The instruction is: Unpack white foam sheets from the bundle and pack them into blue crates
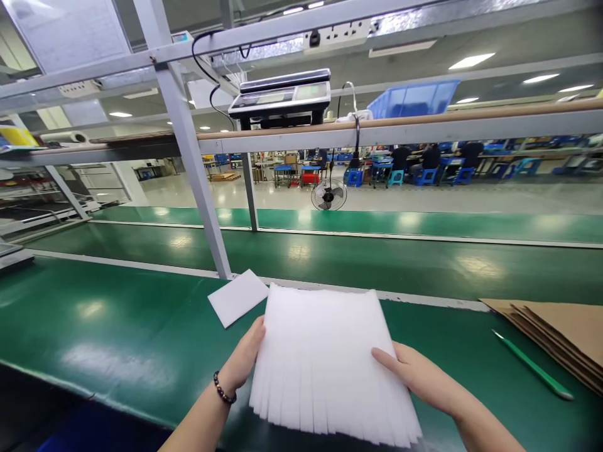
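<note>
Between both hands is a stack of thin white foam sheets (pixel 325 358), its near edges fanned out in overlapping strips. My left hand (pixel 252 351), with a beaded bracelet on the wrist, grips the stack's left edge. On the opposite edge, my right hand (pixel 407 370) lays its thumb over the top, while its other fingers are mostly hidden beneath. A flat white card or pad (pixel 239 297) lies on the green bench top (pixel 132 339), just beyond the stack's far left corner.
At the right are brown cardboard sheets (pixel 565 333) and a green pen-like tool (pixel 534 367) with a pointed tip. A metal post (pixel 193 157) rises behind the bench. The shelf above carries a scale (pixel 282 97) and a blue bin (pixel 414 99). Below it hangs a small fan (pixel 328 196).
</note>
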Available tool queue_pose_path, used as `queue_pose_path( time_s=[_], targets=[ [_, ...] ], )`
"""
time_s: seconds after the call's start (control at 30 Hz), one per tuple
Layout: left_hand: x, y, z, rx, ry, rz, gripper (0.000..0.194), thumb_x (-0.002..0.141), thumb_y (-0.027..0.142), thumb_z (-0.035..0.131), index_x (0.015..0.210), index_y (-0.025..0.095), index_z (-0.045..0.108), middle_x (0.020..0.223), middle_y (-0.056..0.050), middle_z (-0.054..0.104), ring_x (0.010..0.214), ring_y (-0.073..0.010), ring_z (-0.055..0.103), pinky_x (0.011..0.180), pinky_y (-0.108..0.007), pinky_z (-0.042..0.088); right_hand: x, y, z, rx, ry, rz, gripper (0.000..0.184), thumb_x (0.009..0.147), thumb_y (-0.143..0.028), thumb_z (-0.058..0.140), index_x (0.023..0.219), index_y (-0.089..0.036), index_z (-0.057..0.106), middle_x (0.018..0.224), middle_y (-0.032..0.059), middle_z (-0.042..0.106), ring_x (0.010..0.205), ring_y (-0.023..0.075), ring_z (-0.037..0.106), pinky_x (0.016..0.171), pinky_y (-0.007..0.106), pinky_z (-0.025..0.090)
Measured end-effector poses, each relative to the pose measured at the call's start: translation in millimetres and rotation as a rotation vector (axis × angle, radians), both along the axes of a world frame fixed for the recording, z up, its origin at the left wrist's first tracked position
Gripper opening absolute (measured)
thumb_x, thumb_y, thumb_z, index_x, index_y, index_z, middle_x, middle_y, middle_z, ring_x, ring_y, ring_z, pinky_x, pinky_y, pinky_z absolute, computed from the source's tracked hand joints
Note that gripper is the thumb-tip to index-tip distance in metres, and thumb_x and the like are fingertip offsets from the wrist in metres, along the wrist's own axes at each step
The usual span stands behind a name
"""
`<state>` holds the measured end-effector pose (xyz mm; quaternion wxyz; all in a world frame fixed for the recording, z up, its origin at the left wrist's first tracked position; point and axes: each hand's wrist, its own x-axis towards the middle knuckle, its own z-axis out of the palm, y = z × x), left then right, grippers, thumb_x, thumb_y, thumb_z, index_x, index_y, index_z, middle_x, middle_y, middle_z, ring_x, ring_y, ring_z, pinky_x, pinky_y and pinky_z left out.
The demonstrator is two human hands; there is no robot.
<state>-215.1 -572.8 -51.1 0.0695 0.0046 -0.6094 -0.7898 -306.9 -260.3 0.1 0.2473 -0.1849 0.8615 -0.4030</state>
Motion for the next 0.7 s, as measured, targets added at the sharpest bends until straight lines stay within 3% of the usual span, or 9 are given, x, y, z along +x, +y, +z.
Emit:
queue_pose_path(
  time_s=[0.1, 0.17, 0.27, 0.37, 0.5, 0.6, 0.7],
  targets=[
    [4.3, 0.9, 10.9, 0.192, 0.180, 0.019, 0.051, 0.082, 0.057, 0.039, 0.119, 0.022, 0.047, 0.118, -0.007, 0.053, 0.112, -0.0250, 0.045, 0.096, -0.038, 0.033, 13.1, 15.3, 6.6, -0.171, 0.211, -0.040, 0.068, 0.073, -0.070, 0.036, 0.115, -0.020, 0.054, 0.118, 0.0102, 0.056, 0.113, 0.0321, 0.046, 0.091, 0.038, 0.041],
    [6.4, 2.2, 14.0, 0.248, 0.225, 0.006, 0.056, 0.079, 0.062, 0.038, 0.115, 0.021, 0.049, 0.114, -0.007, 0.054, 0.106, -0.0255, 0.048, 0.092, -0.037, 0.035, 18.5, 26.6, -0.6, -0.310, 0.230, -0.108, 0.079, 0.069, -0.077, 0.023, 0.116, -0.021, 0.053, 0.116, 0.0108, 0.057, 0.111, 0.0329, 0.046, 0.086, 0.037, 0.044],
    [4.5, 4.6, 11.0, 0.171, 0.166, -0.019, 0.055, 0.078, 0.065, 0.037, 0.097, 0.017, 0.056, 0.100, -0.008, 0.056, 0.091, -0.0226, 0.052, 0.082, -0.034, 0.039, 19.6, 36.7, -21.0, -0.440, 0.122, -0.228, 0.081, 0.069, -0.079, 0.013, 0.105, -0.022, 0.058, 0.105, 0.0101, 0.062, 0.101, 0.0297, 0.053, 0.077, 0.035, 0.048],
    [-3.8, 4.4, 3.4, -0.048, 0.032, 0.008, 0.047, 0.083, 0.058, 0.034, 0.075, 0.015, 0.052, 0.078, -0.003, 0.052, 0.073, -0.0148, 0.047, 0.069, -0.028, 0.039, 13.7, 36.1, -34.2, -0.404, -0.019, -0.299, 0.070, 0.071, -0.076, 0.021, 0.081, -0.019, 0.061, 0.088, 0.0089, 0.064, 0.086, 0.0250, 0.058, 0.070, 0.033, 0.049],
    [-19.6, -0.4, 0.4, -0.362, -0.096, 0.014, 0.040, 0.081, 0.054, 0.045, 0.066, 0.017, 0.041, 0.064, 0.004, 0.039, 0.058, -0.0094, 0.035, 0.054, -0.022, 0.030, 0.9, 26.3, -26.5, -0.216, -0.122, -0.334, 0.063, 0.068, -0.076, 0.033, 0.067, -0.017, 0.055, 0.069, 0.0054, 0.059, 0.056, 0.0141, 0.052, 0.049, 0.025, 0.043],
    [-30.1, -2.1, 8.6, -0.382, -0.170, -0.049, 0.038, 0.078, 0.055, 0.048, 0.073, 0.018, 0.044, 0.065, 0.005, 0.041, 0.058, -0.0093, 0.037, 0.054, -0.022, 0.030, -5.6, 17.1, -12.3, -0.148, -0.161, -0.325, 0.060, 0.068, -0.075, 0.036, 0.074, -0.018, 0.053, 0.062, 0.0022, 0.055, 0.050, 0.0120, 0.047, 0.042, 0.023, 0.038],
    [-32.5, -0.1, 23.6, -0.275, -0.135, -0.145, 0.035, 0.077, 0.050, 0.052, 0.090, 0.018, 0.048, 0.083, 0.000, 0.051, 0.072, -0.0133, 0.047, 0.063, -0.024, 0.036, -2.8, 13.0, -0.7, -0.179, -0.095, -0.299, 0.057, 0.069, -0.071, 0.041, 0.094, -0.021, 0.053, 0.077, 0.0047, 0.060, 0.065, 0.0173, 0.054, 0.049, 0.025, 0.043]
  ],
)
